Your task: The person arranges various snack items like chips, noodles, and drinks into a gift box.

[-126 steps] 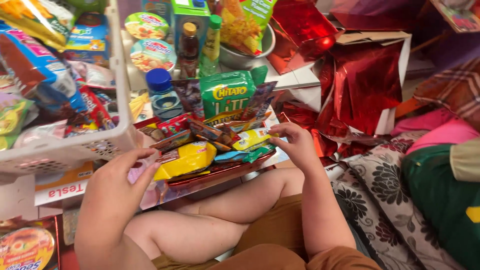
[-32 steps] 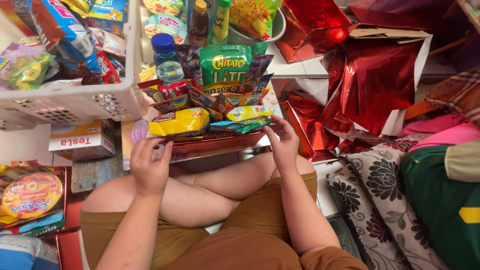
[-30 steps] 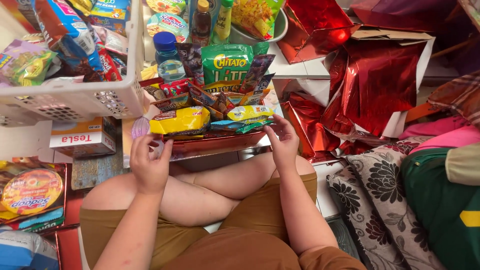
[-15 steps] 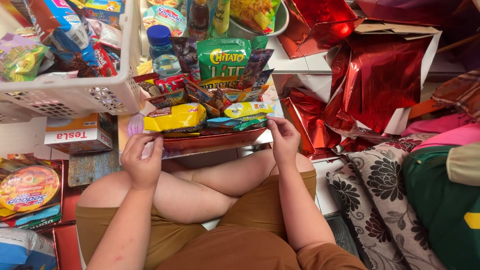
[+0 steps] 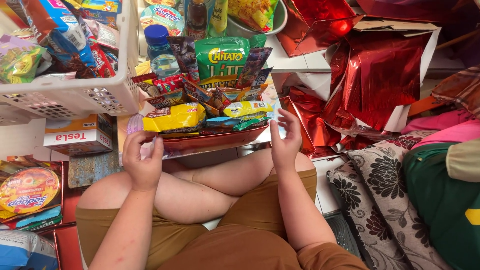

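Observation:
A red tray (image 5: 215, 141) piled with snack packets sits on the floor in front of my crossed legs. A green chip bag (image 5: 221, 59) stands at its back, with a yellow packet (image 5: 172, 117) and several small wrappers in front. A clear plastic sheet (image 5: 145, 150) lies under and around the tray. My left hand (image 5: 143, 160) pinches this sheet at the tray's left front corner. My right hand (image 5: 286, 140) is at the tray's right end, fingers spread, touching the clear sheet there.
A white plastic basket (image 5: 85, 95) full of snacks stands at the left. Behind the tray are a water bottle (image 5: 161, 49), a noodle cup and a metal bowl. Crumpled red foil wrap (image 5: 380, 75) lies at the right, patterned cushions (image 5: 380, 200) beside my leg, boxes at the left.
The view has shifted, bringing the tray lower and nearer. My left hand has stayed on the sheet at the left corner; my right hand has opened slightly at the right end.

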